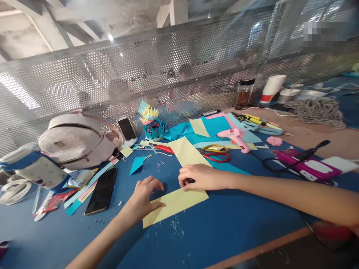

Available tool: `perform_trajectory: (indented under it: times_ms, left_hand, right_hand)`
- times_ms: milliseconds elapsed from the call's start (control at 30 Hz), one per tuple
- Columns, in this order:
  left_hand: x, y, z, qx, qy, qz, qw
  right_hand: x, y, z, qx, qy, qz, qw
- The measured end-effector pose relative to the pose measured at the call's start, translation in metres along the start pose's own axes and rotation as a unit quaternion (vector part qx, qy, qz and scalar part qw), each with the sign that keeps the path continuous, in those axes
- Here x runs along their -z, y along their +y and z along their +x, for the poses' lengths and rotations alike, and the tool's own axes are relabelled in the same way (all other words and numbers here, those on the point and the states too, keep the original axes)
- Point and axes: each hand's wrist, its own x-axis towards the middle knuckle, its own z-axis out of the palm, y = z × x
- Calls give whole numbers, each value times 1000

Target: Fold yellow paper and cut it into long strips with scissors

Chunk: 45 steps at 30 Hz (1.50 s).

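A pale yellow paper strip (179, 205) lies at a slant on the blue table in front of me. My left hand (146, 194) is at its left end, thumb on the paper and curved fingers apart above it. My right hand (199, 177) is closed at the strip's upper right edge, its fingertips curled down onto the paper. Just beyond that hand is a larger pale yellow sheet (186, 151), partly covered by it. Red-and-yellow-handled scissors (217, 157) and a pink hot glue gun (237, 137) lie past the sheet.
A black phone (101, 191) and a pale pink backpack (75, 140) are to the left. A folded-paper model (153, 123) stands near the perforated metal screen (134, 71). To the right are a magenta device (308, 166) with a black cable and a coil of grey cord (316, 114).
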Motion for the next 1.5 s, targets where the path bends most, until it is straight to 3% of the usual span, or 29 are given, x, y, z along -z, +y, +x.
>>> perform_trajectory:
  times_ms: [133, 267, 467, 633, 900, 1200, 1500]
  left_hand:
    - [-2, 14, 16, -12, 41, -106, 993]
    - [-1, 22, 21, -13, 90, -104, 990]
    - [-2, 19, 10, 11, 97, -116, 988]
    - [-2, 15, 12, 23, 81, -181, 980]
    - [-1, 9, 17, 22, 168, -54, 984]
    - [1, 29, 15, -69, 239, -19, 968]
    - [14, 22, -11, -96, 256, 8, 962]
  right_hand:
    - [-1, -7, 3, -18, 48, 70, 996]
    - [2, -9, -4, -26, 94, 130, 987]
    - [7, -5, -22, -26, 144, 138, 980]
    - [8, -12, -22, -22, 131, 98, 986]
    - [12, -18, -11, -32, 151, 44, 987]
    - [10, -21, 0, -30, 189, 95, 977]
    - [20, -6, -20, -50, 197, 145, 968]
